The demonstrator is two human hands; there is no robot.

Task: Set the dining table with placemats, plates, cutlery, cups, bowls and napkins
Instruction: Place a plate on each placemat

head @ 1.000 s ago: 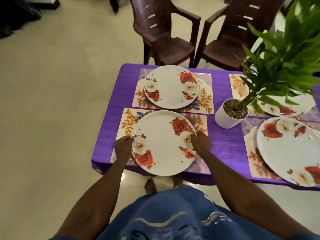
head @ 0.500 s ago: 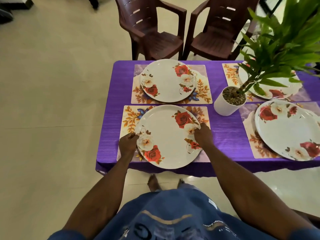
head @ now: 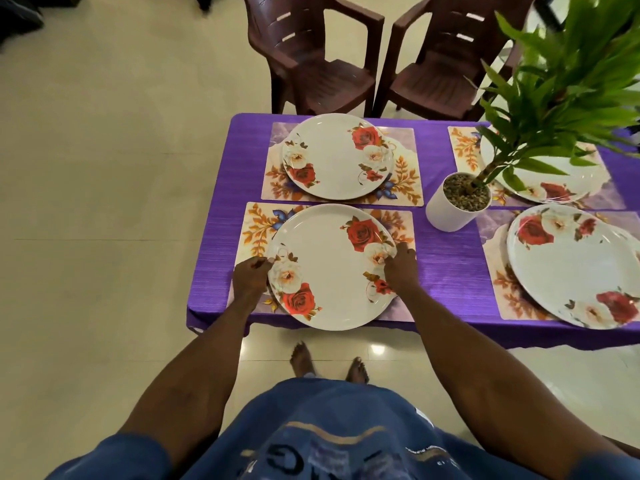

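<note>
A pale tiled floor [head: 104, 202] is stretching out around a low table under a purple tablecloth [head: 446, 268], and two brown plastic chairs [head: 311, 64] are standing at its far side. Four floral placemats are lying on the cloth, each carrying a white plate printed with red and cream roses. A person in a blue shirt is standing at the near edge, bare feet [head: 329, 362] showing under it, and is holding the near left plate [head: 329, 268] by both sides. That plate is sitting on the near left placemat [head: 256, 226], its near rim reaching past the mat toward the table edge. The left hand [head: 251, 280] is curling around the plate's left rim, fingers tucked together. The right hand [head: 401, 268] is gripping the right rim, fingertips resting on the cream rose. The far left plate [head: 336, 157] is lying centred on its own mat. To the right, a white pot [head: 450, 209] holding a green plant [head: 561, 84] is standing between the settings, leaves partly hiding the far right plate [head: 554, 181]; the near right plate [head: 575, 268] is lying just beside it.
</note>
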